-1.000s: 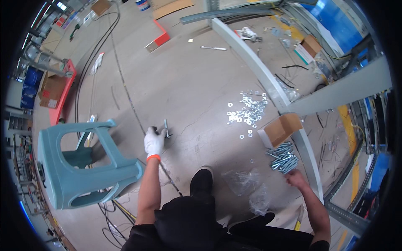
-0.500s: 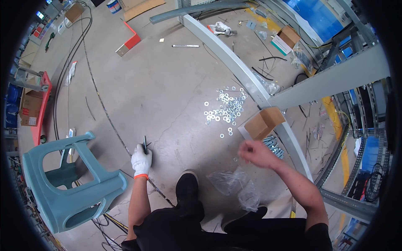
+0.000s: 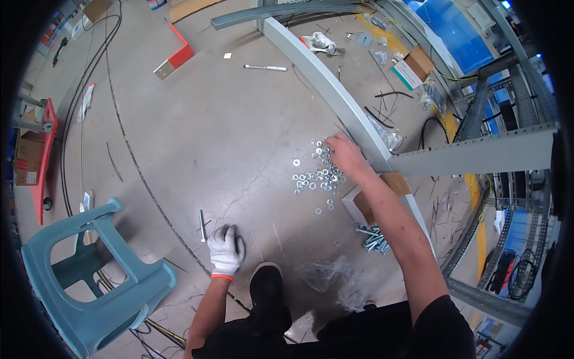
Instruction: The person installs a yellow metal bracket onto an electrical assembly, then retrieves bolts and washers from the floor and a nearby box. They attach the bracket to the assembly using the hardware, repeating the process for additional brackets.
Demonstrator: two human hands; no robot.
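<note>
My left hand (image 3: 226, 248), in a white knit glove with an orange cuff, is over the floor, fingers loosely bent and thumb apart, holding nothing. Just left of its fingertips is a silver bolt (image 3: 201, 225), its head toward me; I cannot tell whether it stands or lies. My bare right hand (image 3: 345, 154) reaches into the far right side of a pile of washers (image 3: 323, 175), fingers together and bent down. Whatever its fingertips pinch is hidden. Beneath the right forearm, an open cardboard box (image 3: 357, 206) is partly covered, with loose bolts (image 3: 375, 241) beside it.
A grey metal beam (image 3: 323, 78) runs past the washers, joined by an upright post (image 3: 478, 154). A blue-green plastic stool (image 3: 98, 281) lies tipped at left. Clear plastic bags (image 3: 326, 274) lie near my feet. A red bracket (image 3: 176, 52) and marker (image 3: 265, 67) lie farther off.
My left hand has let go of the bolt and shifted right and toward me. My right hand has moved from beside the box, away from me, to the washers.
</note>
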